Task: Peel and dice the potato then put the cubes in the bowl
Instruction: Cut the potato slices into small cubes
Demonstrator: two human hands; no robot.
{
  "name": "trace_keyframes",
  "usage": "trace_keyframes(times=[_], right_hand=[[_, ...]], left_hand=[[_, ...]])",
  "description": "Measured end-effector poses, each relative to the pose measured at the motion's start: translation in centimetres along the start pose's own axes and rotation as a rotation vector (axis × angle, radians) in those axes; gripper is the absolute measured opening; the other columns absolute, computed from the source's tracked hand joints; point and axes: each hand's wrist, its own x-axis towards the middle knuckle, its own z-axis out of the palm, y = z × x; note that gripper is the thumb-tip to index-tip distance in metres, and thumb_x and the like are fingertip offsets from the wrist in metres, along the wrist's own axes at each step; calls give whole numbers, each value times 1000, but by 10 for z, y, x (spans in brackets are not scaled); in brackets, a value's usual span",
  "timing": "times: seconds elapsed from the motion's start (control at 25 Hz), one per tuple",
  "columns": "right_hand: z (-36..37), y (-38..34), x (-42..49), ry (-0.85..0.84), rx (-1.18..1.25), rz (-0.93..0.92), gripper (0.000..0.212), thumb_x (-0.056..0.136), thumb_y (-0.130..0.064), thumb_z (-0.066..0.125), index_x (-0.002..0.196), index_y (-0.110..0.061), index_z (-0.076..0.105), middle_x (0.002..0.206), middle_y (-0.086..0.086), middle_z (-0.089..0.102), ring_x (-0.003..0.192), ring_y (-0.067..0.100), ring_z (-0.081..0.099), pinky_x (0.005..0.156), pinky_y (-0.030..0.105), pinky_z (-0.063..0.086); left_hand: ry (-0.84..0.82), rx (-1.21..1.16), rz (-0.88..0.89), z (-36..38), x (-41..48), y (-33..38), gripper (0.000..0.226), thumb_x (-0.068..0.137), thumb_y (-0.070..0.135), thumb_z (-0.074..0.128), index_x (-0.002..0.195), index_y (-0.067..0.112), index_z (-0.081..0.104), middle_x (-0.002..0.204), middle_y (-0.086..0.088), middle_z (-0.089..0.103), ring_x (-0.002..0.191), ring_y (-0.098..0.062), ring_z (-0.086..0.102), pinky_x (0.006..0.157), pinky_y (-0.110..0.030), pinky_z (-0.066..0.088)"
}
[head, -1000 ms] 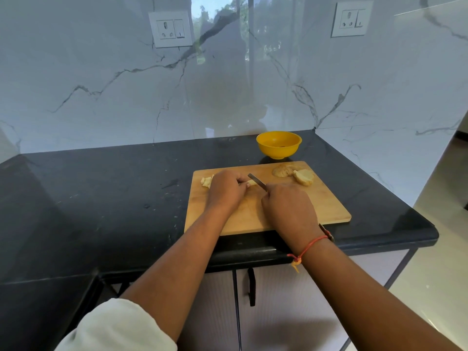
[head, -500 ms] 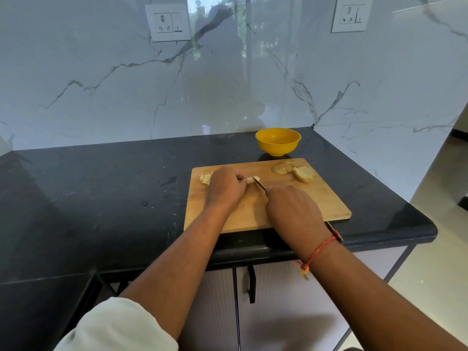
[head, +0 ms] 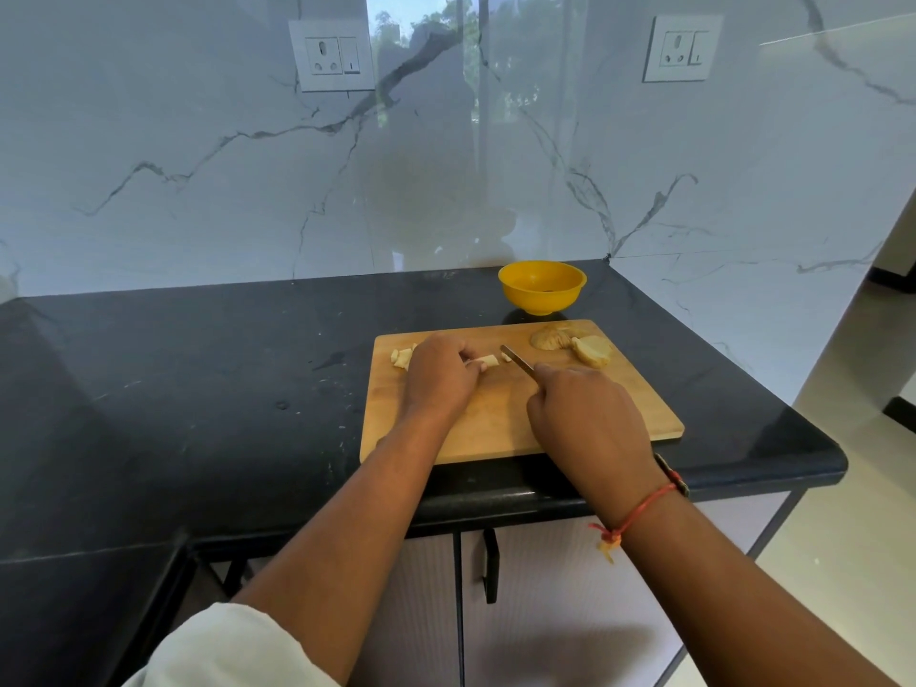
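Observation:
A wooden cutting board [head: 619, 414] lies on the black counter. My left hand [head: 438, 374] pinches a pale potato strip [head: 486, 361] at the board's back middle. My right hand [head: 587, 419] grips a knife [head: 516, 360]; its blade points up-left, with the tip just right of the strip. A small cut piece [head: 505, 357] lies at the blade tip. More cut potato pieces [head: 402, 358] lie left of my left hand. A peeled potato chunk [head: 592, 350] sits at the board's back right. Behind the board stands the yellow bowl [head: 542, 286].
A heap of brown peels [head: 550, 337] lies beside the potato chunk. The black counter [head: 198, 389] stretches left and wraps round at the near left. Marble walls rise behind and to the right. The counter's edge and a cabinet handle [head: 490, 565] lie below the board.
The knife has drawn back to the right, away from the strip, and a small piece now lies cut off at the strip's right end. My left hand stays on the strip.

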Motion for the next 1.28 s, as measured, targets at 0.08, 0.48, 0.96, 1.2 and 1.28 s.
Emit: trace_keyframes(times=[0.08,0.48,0.96,1.2,1.28], right_hand=[[1,-6,2,11,28,-12,34,101,-26,40,128,-27,61,91,-2,65,79,15,62,66,28,50],[12,-24,20,-88,-17,-4,30,102,-19,38,114,-22,65,89,0,63,79,17,60,66,30,49],[-11,-11,-1,-279,-68,-16,30,101,-19,46,128,-26,56,104,2,62,94,19,62,81,33,54],[-10,-11,-4,-41,12,-31,38,100,-21,40,133,-28,58,81,-6,54,73,11,53,61,25,40],[-4,-16,3,-31,50,-28,36,101,-22,41,130,-26,61,80,-6,54,72,11,53,61,25,40]], left_hand=[[6,-3,9,-1,-1,0,12,90,25,73,98,17,78,95,3,72,86,-8,60,75,-22,44],[-12,-23,45,-1,1,-2,10,91,18,71,96,17,80,94,2,75,86,-10,64,82,-28,53],[6,9,-5,-1,-1,1,9,91,20,72,93,16,79,91,2,73,82,-8,60,71,-21,43],[22,-13,-7,-4,-4,3,6,87,18,74,82,16,76,84,3,68,78,-9,58,61,-17,38],[31,-12,-15,-4,-4,2,10,87,17,74,76,17,75,84,3,67,78,-9,57,59,-13,34]])
